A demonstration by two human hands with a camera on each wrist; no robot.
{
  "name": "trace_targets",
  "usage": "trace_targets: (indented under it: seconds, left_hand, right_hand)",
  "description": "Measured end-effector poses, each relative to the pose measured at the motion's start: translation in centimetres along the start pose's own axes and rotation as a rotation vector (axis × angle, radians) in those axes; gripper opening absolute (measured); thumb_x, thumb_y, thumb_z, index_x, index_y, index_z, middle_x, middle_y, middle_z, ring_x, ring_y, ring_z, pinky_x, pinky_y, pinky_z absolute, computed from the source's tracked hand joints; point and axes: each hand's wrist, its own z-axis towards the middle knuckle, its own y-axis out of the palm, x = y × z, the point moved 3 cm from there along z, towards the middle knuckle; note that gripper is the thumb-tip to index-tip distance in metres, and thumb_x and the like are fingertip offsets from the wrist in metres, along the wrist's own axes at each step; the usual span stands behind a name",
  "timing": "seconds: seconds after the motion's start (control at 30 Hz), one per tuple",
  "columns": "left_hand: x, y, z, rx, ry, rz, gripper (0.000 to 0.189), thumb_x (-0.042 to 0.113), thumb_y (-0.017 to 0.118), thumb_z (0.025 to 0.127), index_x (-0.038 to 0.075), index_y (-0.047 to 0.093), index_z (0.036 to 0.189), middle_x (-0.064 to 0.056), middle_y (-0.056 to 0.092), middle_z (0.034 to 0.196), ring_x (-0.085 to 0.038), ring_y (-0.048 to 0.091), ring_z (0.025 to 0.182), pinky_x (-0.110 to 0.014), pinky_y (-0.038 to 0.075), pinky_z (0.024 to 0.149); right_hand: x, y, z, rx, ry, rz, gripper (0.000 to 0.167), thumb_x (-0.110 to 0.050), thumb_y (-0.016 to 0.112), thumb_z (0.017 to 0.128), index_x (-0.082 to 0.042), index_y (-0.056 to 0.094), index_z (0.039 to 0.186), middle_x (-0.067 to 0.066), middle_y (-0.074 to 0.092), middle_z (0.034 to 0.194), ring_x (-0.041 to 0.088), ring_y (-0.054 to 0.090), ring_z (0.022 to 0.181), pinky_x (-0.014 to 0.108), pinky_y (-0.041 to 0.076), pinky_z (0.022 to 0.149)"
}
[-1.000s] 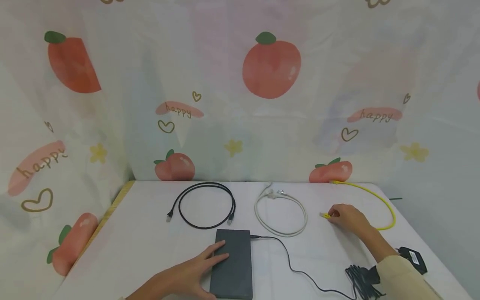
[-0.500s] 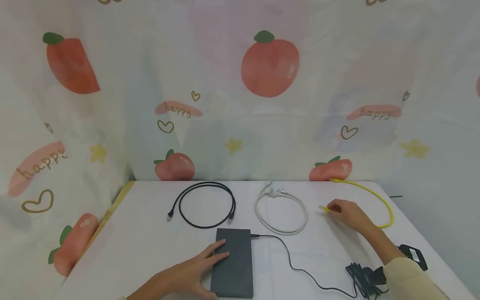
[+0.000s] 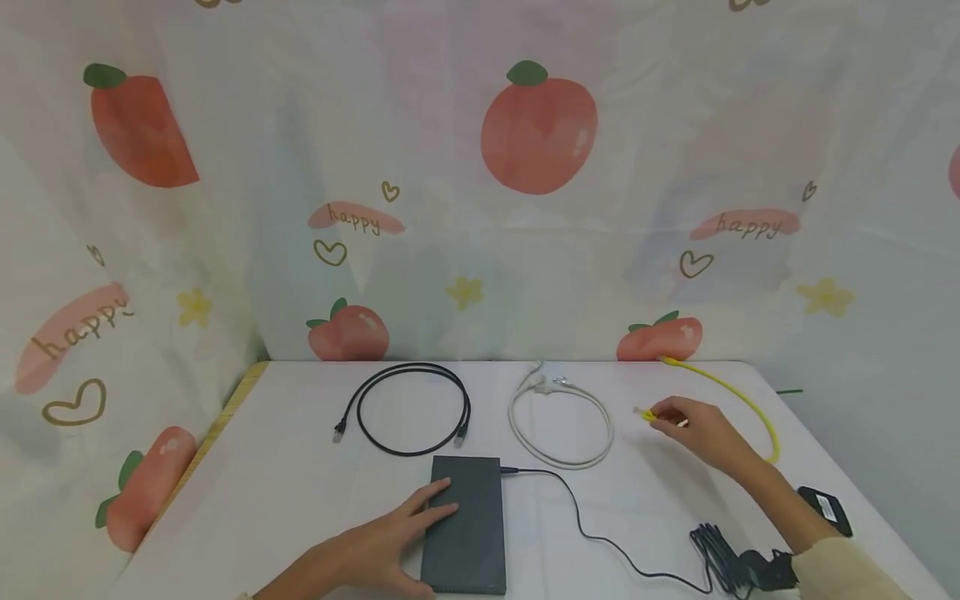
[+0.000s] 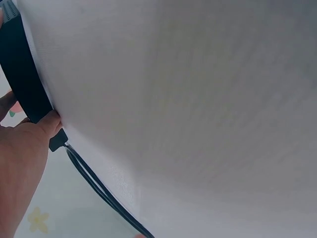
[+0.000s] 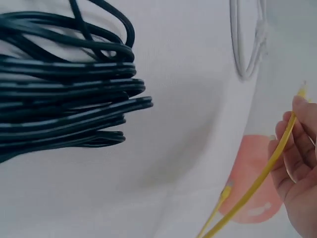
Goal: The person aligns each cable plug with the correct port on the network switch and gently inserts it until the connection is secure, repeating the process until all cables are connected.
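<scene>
My left hand (image 3: 378, 546) rests on a flat dark grey box (image 3: 476, 533), two fingers stretched over its top and the thumb by its near left corner. The left wrist view shows vent slots at one end of this box (image 4: 22, 69). A thin black power lead (image 3: 577, 517) enters its right side. Further right, my right hand (image 3: 701, 433) pinches a yellow network cable (image 3: 750, 402) just behind its clear plug, above the table. In the right wrist view the yellow cable (image 5: 262, 176) runs past the palm; its other plug (image 5: 226, 191) lies further off.
A coiled black network cable (image 3: 468, 408) lies at back left, a coiled grey-white one (image 3: 609, 429) right of it. The power lead's bundled cord (image 3: 716, 554) and black adapter (image 3: 825, 510) sit at front right. A patterned cloth (image 3: 540, 250) hangs behind the white table (image 3: 285, 467).
My right hand has lifted the yellow cable's plug end slightly up and away, and the cable's loop has drawn left. The left hand stays on the box.
</scene>
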Motion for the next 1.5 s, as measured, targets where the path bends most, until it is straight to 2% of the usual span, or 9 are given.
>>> trace_targets:
  seconds: [0.13, 0.3, 0.47, 0.77, 1.0, 1.2, 1.4, 1.5]
  left_hand:
    - [-0.1, 0.0, 0.0, -0.003, -0.006, 0.007, 0.090, 0.060, 0.067, 0.077, 0.023, 0.029, 0.148, -0.003, 0.004, 0.156, -0.026, 0.024, 0.136, -0.038, 0.040, 0.098]
    - [0.0, 0.0, 0.1, 0.003, 0.008, 0.009, 0.089, 0.058, 0.068, 0.077, 0.022, 0.029, 0.149, -0.004, 0.005, 0.155, -0.027, 0.024, 0.137, -0.038, 0.040, 0.099]
    - [0.0, 0.1, 0.2, -0.003, 0.007, 0.004, 0.089, 0.058, 0.068, 0.077, 0.021, 0.028, 0.149, -0.005, 0.004, 0.156, -0.028, 0.023, 0.137, -0.039, 0.039, 0.099]
    - [0.0, 0.0, 0.2, -0.003, 0.025, 0.004, 0.089, 0.055, 0.069, 0.078, 0.019, 0.028, 0.149, -0.008, 0.005, 0.155, -0.028, 0.024, 0.137, -0.038, 0.040, 0.099]
    - [0.0, -0.2, 0.2, 0.000, 0.017, 0.023, 0.090, 0.057, 0.069, 0.076, 0.020, 0.030, 0.148, -0.007, 0.007, 0.155, -0.031, 0.022, 0.137, -0.040, 0.039, 0.100]
    - [-0.2, 0.0, 0.2, 0.008, 0.020, 0.021, 0.090, 0.058, 0.069, 0.076, 0.021, 0.030, 0.148, -0.006, 0.006, 0.155, -0.029, 0.020, 0.138, -0.040, 0.038, 0.100]
    - [-0.2, 0.0, 0.2, 0.012, 0.023, 0.037, 0.090, 0.059, 0.069, 0.076, 0.021, 0.030, 0.148, -0.006, 0.007, 0.155, -0.029, 0.021, 0.138, -0.040, 0.039, 0.100]
    - [-0.1, -0.1, 0.2, 0.009, 0.015, 0.045, 0.090, 0.059, 0.069, 0.075, 0.022, 0.031, 0.148, -0.005, 0.007, 0.155, -0.029, 0.022, 0.138, -0.040, 0.039, 0.099]
  right_hand:
    - [-1.6, -0.2, -0.6, -0.010, -0.056, -0.004, 0.016, -0.008, 0.073, 0.082, -0.006, 0.066, 0.096, -0.006, 0.062, 0.084, 0.011, 0.056, 0.076, 0.025, 0.050, 0.065]
    - [-3.6, -0.2, -1.4, -0.017, -0.066, 0.009, 0.014, -0.007, 0.073, 0.082, -0.010, 0.067, 0.094, -0.011, 0.061, 0.082, 0.007, 0.054, 0.075, 0.023, 0.048, 0.063]
    - [-5.9, 0.6, -2.2, -0.094, -0.060, 0.017, 0.013, -0.011, 0.074, 0.082, -0.013, 0.067, 0.093, -0.014, 0.060, 0.081, 0.004, 0.053, 0.074, 0.023, 0.047, 0.062]
    - [-9.0, 2.3, -3.3, -0.222, -0.137, 0.031, 0.014, -0.011, 0.073, 0.082, -0.020, 0.064, 0.090, -0.020, 0.056, 0.080, -0.001, 0.051, 0.072, 0.022, 0.046, 0.060]
    - [-10.8, 3.1, -4.0, -0.235, -0.213, 0.084, 0.015, -0.012, 0.073, 0.081, -0.021, 0.065, 0.089, -0.021, 0.056, 0.081, -0.001, 0.052, 0.072, 0.022, 0.046, 0.060]
    - [-12.6, 4.7, -4.5, -0.265, -0.264, 0.144, 0.016, -0.010, 0.073, 0.081, -0.021, 0.065, 0.088, -0.021, 0.056, 0.080, -0.002, 0.053, 0.072, 0.021, 0.046, 0.059]
    - [-14.0, 6.8, -4.9, -0.334, -0.241, 0.175, 0.013, -0.010, 0.073, 0.081, -0.019, 0.066, 0.087, -0.021, 0.057, 0.081, -0.003, 0.052, 0.072, 0.020, 0.046, 0.060]
    - [-14.3, 7.9, -5.2, -0.350, -0.256, 0.164, 0.013, -0.009, 0.073, 0.081, -0.018, 0.066, 0.087, -0.020, 0.058, 0.081, -0.003, 0.051, 0.071, 0.020, 0.047, 0.061]
